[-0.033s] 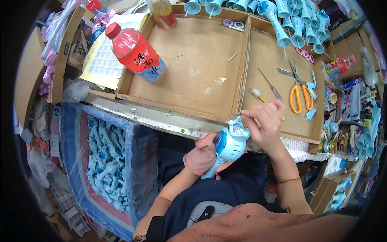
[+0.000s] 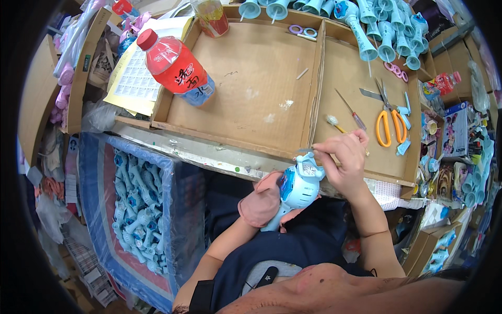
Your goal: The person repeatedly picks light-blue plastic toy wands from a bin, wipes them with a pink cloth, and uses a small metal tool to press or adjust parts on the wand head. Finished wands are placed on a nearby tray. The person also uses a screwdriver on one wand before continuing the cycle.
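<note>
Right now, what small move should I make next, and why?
Probably ease the thin blade-like strip lightly along the upper edge of the blue toy: the right grip pinches the strip beside that edge, while the pink-covered left grip holds the toy.

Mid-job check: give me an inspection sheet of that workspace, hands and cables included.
Surface: divided cardboard tray, white smudges on it.
Job's things: light-blue toy at the tray's near edge; thin blade-like piece by its upper end, contact unclear.
Clutter: red-capped bottle on the left; orange-handled scissors and screwdriver in the right section.
Hands: left hand, pink cloth over it, grips the toy; bare right hand pinches the thin piece.
Cables: nothing seen.
Surroundings: blue-walled container of light-blue pieces, lower left.
</note>
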The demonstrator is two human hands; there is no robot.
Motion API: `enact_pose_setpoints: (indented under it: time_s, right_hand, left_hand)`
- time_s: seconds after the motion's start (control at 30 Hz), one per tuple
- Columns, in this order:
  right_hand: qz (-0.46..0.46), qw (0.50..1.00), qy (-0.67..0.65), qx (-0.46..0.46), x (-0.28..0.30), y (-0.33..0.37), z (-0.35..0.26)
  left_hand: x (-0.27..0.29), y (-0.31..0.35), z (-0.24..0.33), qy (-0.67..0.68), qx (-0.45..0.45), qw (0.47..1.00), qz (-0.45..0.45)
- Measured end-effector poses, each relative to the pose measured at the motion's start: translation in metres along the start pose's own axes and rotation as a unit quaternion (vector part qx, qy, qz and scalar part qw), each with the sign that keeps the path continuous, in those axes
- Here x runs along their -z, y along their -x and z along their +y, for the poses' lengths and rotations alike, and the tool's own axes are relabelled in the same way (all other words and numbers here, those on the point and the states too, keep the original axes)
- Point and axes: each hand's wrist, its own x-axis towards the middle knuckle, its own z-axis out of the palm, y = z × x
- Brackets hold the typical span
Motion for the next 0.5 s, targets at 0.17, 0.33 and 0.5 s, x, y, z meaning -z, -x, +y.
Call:
enact_pose_setpoints:
  time_s: [0.17,0.33,0.5]
  right_hand:
    - [0.0,1.0,0.005,0.024,-0.002,0.001,0.001]
    - [0.008,1.0,-0.003,0.004,-0.002,0.003,0.002]
    - [0.011,1.0,0.009,-0.009,-0.003,0.004,0.0]
  left_hand:
    - [0.013,0.004,-0.004,0.05,0.011,0.982,-0.181]
    - [0.02,0.005,-0.007,-0.094,0.024,0.971,-0.216]
    - [0.006,0.003,-0.015,0.058,-0.001,0.985,-0.163]
